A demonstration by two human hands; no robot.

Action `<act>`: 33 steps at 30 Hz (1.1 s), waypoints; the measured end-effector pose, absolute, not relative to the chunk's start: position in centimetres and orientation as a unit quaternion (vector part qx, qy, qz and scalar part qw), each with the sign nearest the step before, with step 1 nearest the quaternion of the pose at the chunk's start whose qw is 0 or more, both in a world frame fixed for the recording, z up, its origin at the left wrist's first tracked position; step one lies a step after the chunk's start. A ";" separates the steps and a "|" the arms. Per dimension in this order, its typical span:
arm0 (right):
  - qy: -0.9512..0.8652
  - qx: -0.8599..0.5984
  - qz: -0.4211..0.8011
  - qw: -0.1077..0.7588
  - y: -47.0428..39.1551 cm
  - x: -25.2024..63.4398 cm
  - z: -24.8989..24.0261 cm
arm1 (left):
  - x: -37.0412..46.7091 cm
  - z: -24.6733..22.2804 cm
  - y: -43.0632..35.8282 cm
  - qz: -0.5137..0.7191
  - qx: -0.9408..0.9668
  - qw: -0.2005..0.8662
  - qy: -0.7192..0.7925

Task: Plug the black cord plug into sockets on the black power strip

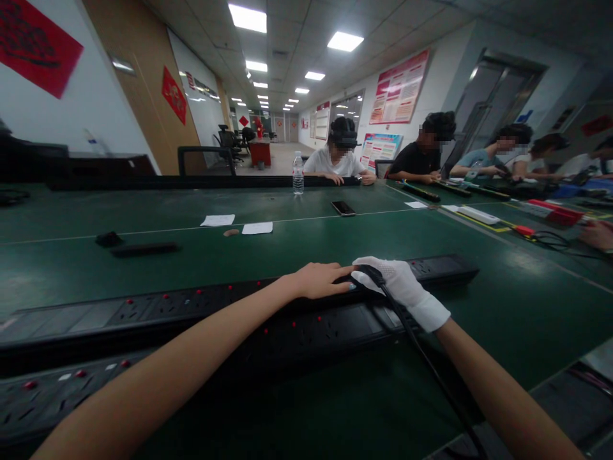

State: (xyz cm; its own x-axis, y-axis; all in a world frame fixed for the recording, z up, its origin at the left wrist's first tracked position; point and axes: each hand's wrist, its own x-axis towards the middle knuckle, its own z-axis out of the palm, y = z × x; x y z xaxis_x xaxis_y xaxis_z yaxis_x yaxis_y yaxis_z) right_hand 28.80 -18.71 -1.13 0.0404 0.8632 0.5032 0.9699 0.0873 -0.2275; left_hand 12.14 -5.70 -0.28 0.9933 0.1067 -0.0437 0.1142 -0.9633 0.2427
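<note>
Two long black power strips lie side by side across the green table; the far power strip [182, 303] and the near power strip [306, 329] both carry red dots along their sockets. My bare left hand [322, 280] rests on the far strip, fingers stretched toward my other hand. In a white glove, my right hand [395, 281] is closed around a black plug [371, 273] over the far strip's right part. From the plug a thick black cable [424, 361] runs down toward me. Whether the plug's pins sit in a socket is hidden.
Past the strips are two paper slips [257, 228], a phone [343, 208] and a water bottle [297, 174]. Small black parts [143, 249] lie at left. Another person [335, 160] sits opposite; several others work at right beside a white power strip [479, 215].
</note>
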 end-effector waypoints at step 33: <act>-0.680 -0.678 -0.119 0.252 -18.8 28.5 -0.9 | 12.3 -0.6 -5.1 0.010 0.987 0.149 0.050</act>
